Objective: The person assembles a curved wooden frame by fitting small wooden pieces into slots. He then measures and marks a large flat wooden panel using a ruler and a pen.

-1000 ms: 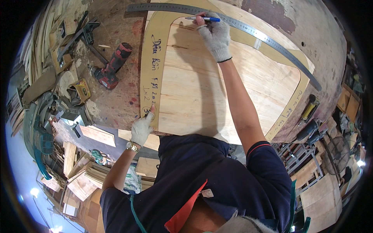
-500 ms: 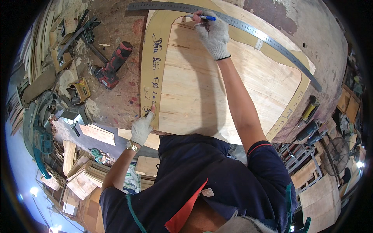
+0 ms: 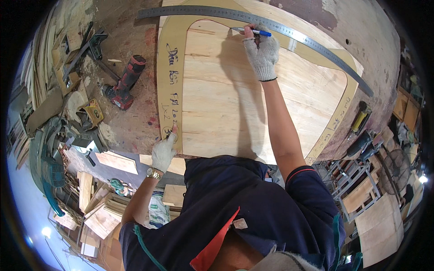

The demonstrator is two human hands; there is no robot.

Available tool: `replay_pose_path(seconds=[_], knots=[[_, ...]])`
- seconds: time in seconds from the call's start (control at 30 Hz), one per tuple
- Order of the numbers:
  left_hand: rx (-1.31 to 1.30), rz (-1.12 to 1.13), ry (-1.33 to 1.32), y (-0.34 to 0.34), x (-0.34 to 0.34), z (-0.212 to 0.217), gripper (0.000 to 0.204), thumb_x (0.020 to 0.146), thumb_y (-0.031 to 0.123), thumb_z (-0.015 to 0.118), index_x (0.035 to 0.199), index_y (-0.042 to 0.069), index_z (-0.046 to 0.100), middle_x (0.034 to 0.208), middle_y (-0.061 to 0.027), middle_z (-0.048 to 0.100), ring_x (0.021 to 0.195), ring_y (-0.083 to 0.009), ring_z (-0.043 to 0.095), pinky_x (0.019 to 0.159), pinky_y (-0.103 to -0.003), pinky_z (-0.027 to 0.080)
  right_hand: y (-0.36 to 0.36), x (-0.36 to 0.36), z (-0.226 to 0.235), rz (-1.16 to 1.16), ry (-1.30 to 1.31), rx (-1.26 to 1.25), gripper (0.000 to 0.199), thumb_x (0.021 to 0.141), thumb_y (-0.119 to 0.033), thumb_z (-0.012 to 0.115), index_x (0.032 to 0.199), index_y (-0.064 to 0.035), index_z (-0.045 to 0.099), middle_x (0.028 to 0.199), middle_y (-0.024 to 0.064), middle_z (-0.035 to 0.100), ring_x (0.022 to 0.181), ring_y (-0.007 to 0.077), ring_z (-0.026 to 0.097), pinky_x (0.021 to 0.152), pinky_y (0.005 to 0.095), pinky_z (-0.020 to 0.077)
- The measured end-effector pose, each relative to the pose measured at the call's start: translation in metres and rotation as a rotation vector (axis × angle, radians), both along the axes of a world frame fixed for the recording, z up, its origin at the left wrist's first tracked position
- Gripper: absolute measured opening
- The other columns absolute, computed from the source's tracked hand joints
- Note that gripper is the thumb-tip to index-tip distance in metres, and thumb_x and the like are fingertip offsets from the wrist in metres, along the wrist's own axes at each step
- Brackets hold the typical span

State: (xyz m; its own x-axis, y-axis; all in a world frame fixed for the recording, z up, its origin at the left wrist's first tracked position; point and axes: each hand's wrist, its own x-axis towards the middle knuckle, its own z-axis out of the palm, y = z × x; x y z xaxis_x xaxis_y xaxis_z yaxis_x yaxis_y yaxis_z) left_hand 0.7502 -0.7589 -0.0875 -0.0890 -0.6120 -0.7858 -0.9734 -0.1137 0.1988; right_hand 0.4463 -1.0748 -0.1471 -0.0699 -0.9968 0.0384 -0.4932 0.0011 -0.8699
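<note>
A blue-and-white pen is pinched in my right hand, which wears a cut-finger knit glove. The pen's tip meets the inner curved edge of a tan frame-shaped template, near its far side. Under the template lies a pale wooden sheet, with a dark line seen along the inner edge. My gloved left hand rests on the template's near left corner, index finger stretched out on it; its other fingers are partly hidden. A long steel ruler lies across the far side of the template.
Left on the worktable lie a red-and-black cordless drill, a metal clamp and a small yellow box. A yellow-handled tool sits by the right edge. Wood scraps and a fan stand beyond.
My right hand has moved right and slightly nearer with the pen, along the template's inner edge. The left hand stays on the same corner. The whole view has shifted slightly.
</note>
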Motion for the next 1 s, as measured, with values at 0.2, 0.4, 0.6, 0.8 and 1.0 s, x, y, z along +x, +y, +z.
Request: replay_pose_path(seconds=[0.2,0.4,0.6,0.8,1.0], knots=[[0.032,0.03,0.013,-0.002,0.0,-0.002,0.101,0.078,0.012,0.076,0.161,0.018,0.019,0.068,-0.0166,0.06,0.067,-0.038,0.064,0.061,-0.049,0.049,0.008,-0.034,-0.003,-0.056,0.07,0.005,0.024,0.095,-0.03,0.068,0.091,-0.0074,0.07,0.07,0.0049,0.066,0.055,0.0142,0.056,0.054,0.0295,0.0457],[0.088,0.126,-0.011,-0.003,-0.004,0.0,0.101,0.077,0.008,0.077,0.161,0.02,0.022,0.062,-0.0132,0.057,0.057,-0.0323,0.059,0.056,-0.045,0.047,0.013,-0.069,-0.002,-0.037,0.144,-0.159,0.025,0.095,-0.033,0.068,0.088,-0.0093,0.07,0.071,0.0047,0.066,0.07,0.0229,0.062,0.066,0.0348,0.0489],[0.03,0.1,-0.004,0.003,0.0,-0.005,0.105,0.076,0.009,0.077,0.162,0.021,0.019,0.064,-0.0127,0.057,0.061,-0.0315,0.061,0.058,-0.045,0.049,0.019,-0.102,-0.001,-0.011,0.156,-0.068,0.026,0.095,-0.036,0.067,0.088,-0.0104,0.071,0.074,0.0048,0.07,0.077,0.0267,0.062,0.08,0.0385,0.048],[-0.05,0.084,0.06,0.008,0.003,-0.005,0.103,0.075,0.006,0.077,0.161,0.019,0.024,0.065,-0.0129,0.058,0.06,-0.031,0.061,0.056,-0.044,0.048,0.024,-0.125,-0.008,-0.107,0.184,-0.093,0.029,0.097,-0.032,0.068,0.095,-0.0043,0.072,0.076,0.0053,0.074,0.069,0.0146,0.066,0.065,0.029,0.0507],[0.047,0.197,0.061,0.005,0.0,-0.004,0.105,0.075,0.002,0.076,0.162,0.02,0.021,0.066,-0.0121,0.055,0.055,-0.0264,0.057,0.053,-0.041,0.047,0.031,-0.147,-0.006,-0.21,0.136,0.07,0.028,0.094,-0.036,0.069,0.089,-0.0087,0.072,0.073,0.0061,0.069,0.075,0.0264,0.063,0.072,0.0379,0.0498]])
